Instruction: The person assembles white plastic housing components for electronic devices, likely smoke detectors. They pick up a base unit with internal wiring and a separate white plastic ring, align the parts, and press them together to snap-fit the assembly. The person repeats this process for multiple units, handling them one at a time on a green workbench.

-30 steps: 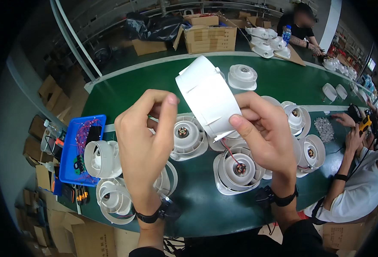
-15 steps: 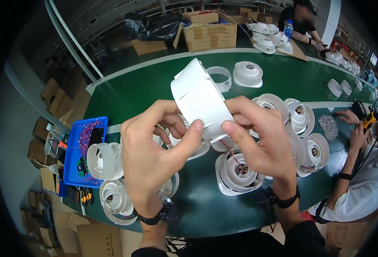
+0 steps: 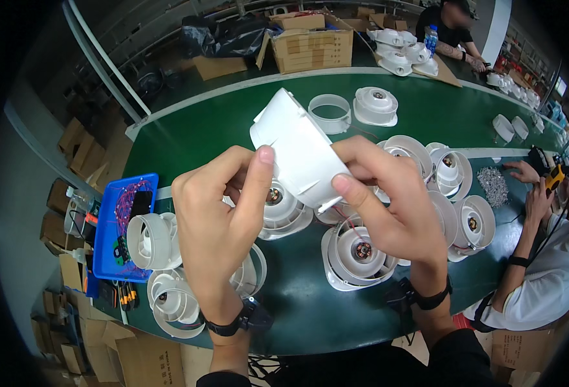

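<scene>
A white plastic ring with small ribs and tabs on its outer wall is held up, tilted, above the bench. My right hand pinches its lower right end between thumb and fingers. At its left side is my left hand, closed, with the thumb against the ring's edge and the other fingers partly hidden. Below the hands stand white round housings with copper-wound motors, one housing nearest my right wrist and another housing partly behind my left hand.
A blue tray holds coiled wires and a dark phone. More housings crowd the right, beside a pile of small metal parts. A co-worker's hand is near a yellow tool. Another ring lies farther back.
The ring has shifted slightly left and turned. My left thumb has slid from its lower middle up to its left edge. My right hand keeps its pinch.
</scene>
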Motion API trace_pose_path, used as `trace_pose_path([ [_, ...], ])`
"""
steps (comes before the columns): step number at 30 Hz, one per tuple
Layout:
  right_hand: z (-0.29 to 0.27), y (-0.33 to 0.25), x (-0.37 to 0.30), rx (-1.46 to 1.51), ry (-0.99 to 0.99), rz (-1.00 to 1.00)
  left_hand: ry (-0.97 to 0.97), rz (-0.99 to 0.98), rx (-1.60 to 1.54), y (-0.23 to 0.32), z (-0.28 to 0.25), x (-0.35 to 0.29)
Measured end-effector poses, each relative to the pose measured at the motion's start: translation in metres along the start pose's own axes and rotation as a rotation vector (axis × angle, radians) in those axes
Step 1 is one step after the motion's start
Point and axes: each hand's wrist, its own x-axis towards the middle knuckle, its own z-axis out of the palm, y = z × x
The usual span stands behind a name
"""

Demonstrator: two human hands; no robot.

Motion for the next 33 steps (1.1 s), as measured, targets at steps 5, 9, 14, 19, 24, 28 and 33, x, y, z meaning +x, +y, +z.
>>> trace_pose_path([
  [5,0.003,0.002,-0.002,0.089,0.021,0.082,0.022,-0.006,-0.124,0.0,0.004,-0.002],
  [9,-0.004,-0.007,0.001,-0.012,-0.024,0.087,-0.032,-0.081,-0.323,0.013,-0.006,-0.009],
  [14,-0.005,-0.004,0.001,0.032,0.032,0.135,-0.262,0.078,-0.225,0.015,-0.012,-0.011],
  [19,0.007,-0.006,0.002,0.349,0.164,0.169,-0.377,0.306,-0.103,0.005,-0.002,-0.008],
  [24,0.01,0.003,0.0,0.263,0.102,0.149,-0.303,0.272,-0.067,0.006,0.007,-0.008],
  [28,0.007,0.0,-0.001,0.263,0.087,0.18,-0.207,0.139,0.0,0.012,0.008,-0.007],
  [33,0.013,-0.003,0.0,0.3,0.104,0.214,-0.083,0.089,0.018,0.014,0.012,-0.004],
])
